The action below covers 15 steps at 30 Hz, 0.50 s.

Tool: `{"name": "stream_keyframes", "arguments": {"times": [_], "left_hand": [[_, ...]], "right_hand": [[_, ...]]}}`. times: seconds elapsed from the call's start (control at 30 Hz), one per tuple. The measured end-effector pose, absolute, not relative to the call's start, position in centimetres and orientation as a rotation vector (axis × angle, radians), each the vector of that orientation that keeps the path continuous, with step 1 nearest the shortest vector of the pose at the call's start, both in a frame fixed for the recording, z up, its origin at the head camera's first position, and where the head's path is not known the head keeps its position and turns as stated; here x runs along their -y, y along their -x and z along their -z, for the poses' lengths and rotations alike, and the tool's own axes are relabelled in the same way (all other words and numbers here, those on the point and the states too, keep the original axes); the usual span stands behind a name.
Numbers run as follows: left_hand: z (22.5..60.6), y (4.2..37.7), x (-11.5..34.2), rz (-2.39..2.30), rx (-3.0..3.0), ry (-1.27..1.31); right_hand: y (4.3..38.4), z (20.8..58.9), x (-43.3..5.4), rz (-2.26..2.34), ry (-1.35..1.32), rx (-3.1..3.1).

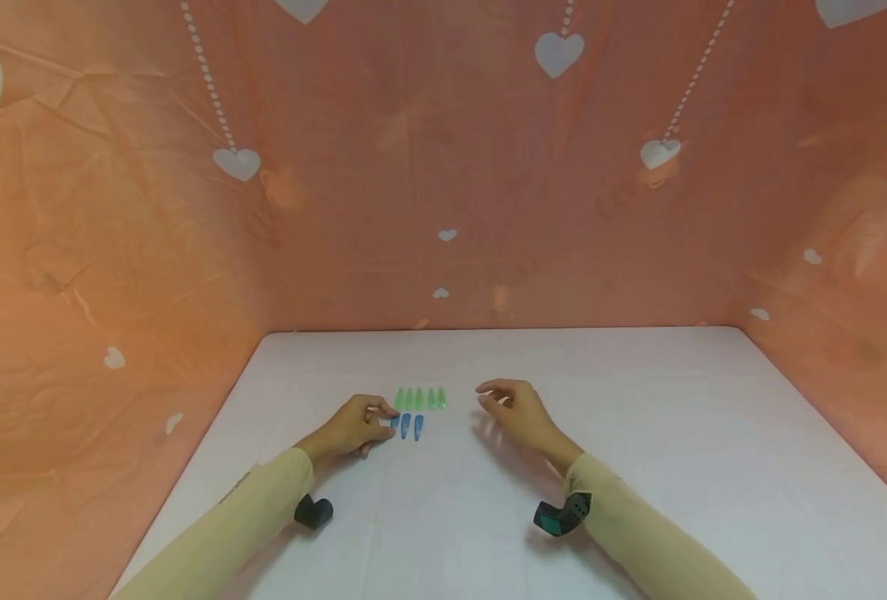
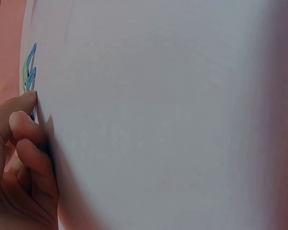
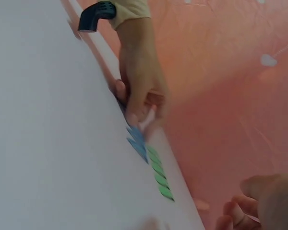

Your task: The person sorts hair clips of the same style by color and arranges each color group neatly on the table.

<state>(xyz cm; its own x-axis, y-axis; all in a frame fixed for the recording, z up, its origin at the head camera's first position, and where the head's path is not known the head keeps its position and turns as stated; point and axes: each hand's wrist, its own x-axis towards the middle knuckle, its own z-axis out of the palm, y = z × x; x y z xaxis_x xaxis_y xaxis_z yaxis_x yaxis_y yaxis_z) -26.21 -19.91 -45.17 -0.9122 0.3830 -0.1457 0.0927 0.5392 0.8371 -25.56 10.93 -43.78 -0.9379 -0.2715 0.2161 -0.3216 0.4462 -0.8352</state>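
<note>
My left hand pinches the leftmost blue snap hair clip between thumb and index finger, at table height. Beside it to the right lie two more blue clips, a middle clip and a right-hand clip, narrow ends toward me. Just behind them is a row of several green hair clips, side by side. In the left wrist view the fingers partly cover the held clip. My right hand hovers to the right of the rows, fingers loosely bent and holding nothing.
Everything lies on a white table. An orange sheet with pale hearts hangs behind it and along both sides. A dark device is on each wrist, the left one and the right one.
</note>
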Motion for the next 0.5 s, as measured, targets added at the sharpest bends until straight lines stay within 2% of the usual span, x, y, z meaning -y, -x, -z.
{"name": "stream_keyframes", "arguments": {"times": [0.5], "left_hand": [[45.2, 26.3, 20.0, -1.294, -2.473, -0.358]], "right_hand": [[25.7, 43.7, -16.9, -1.552, -0.489, 2.601]]}}
